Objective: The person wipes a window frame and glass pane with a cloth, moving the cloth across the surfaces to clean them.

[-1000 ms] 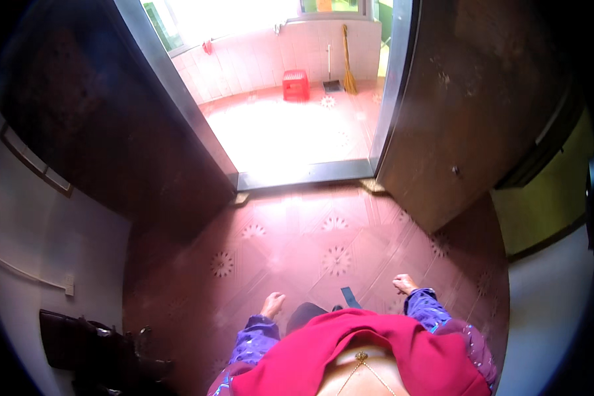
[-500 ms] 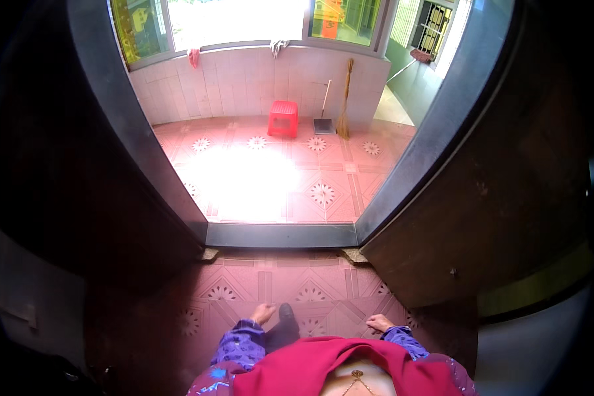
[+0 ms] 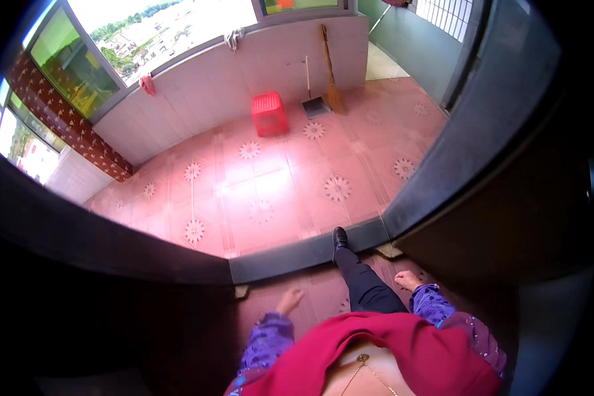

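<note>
My left hand (image 3: 289, 301) hangs in front of me at the left, over the tiled floor inside the doorway. It is blurred, so its fingers do not show clearly. At the right, my right hand (image 3: 408, 280) is held beside my leg with its fingers curled in. I see nothing in it, and it touches nothing. Purple patterned sleeves cover both forearms. One foot in a black shoe (image 3: 340, 237) is on or just over the dark door sill (image 3: 290, 259).
Dark door frame sides (image 3: 455, 138) flank the opening. Beyond lie pink floor tiles (image 3: 336, 188), a red plastic stool (image 3: 270, 113), a dustpan (image 3: 316, 107) and a straw broom (image 3: 334, 98) against the low wall. Cloths (image 3: 146, 84) hang from the window ledge.
I have moved forward to the doorway, and one foot has come up to the sill. The view has tilted, showing more of the room at the left. Both hands have swung.
</note>
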`<state>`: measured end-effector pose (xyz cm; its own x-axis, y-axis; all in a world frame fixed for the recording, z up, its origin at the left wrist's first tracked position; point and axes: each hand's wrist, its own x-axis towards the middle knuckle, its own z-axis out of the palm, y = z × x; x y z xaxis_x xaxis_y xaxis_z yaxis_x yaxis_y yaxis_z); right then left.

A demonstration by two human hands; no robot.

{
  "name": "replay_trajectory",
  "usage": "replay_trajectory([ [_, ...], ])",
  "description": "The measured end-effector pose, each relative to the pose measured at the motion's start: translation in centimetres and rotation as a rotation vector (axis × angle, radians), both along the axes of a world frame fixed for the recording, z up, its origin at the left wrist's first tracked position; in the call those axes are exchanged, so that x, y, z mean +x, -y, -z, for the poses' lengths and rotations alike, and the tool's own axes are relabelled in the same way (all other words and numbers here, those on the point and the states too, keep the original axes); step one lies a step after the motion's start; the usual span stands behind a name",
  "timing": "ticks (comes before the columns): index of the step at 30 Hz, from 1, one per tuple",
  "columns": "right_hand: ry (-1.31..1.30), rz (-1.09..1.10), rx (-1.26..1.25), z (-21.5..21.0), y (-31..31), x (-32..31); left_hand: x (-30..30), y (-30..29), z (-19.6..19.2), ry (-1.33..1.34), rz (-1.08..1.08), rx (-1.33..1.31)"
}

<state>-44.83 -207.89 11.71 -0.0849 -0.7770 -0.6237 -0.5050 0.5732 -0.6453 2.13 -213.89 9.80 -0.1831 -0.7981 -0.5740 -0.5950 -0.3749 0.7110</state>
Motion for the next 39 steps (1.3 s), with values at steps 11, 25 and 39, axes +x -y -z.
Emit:
replay_trajectory([
  [11,-0.001,-0.185,-0.189,-4.3,34.4,2.3,2.8,16.0,-4.4,0.007,-0.013,0.324],
  [25,0.118,-0.456,-0.206,-6.1,56.5,3.2,-5.1,44.5,-9.6,-0.210,-0.320,0.123],
  [39,0.052,-0.006,0.045,1.2,73.6,1.8,8.4,61.3,-3.1,-0.124,-0.614,0.365],
])
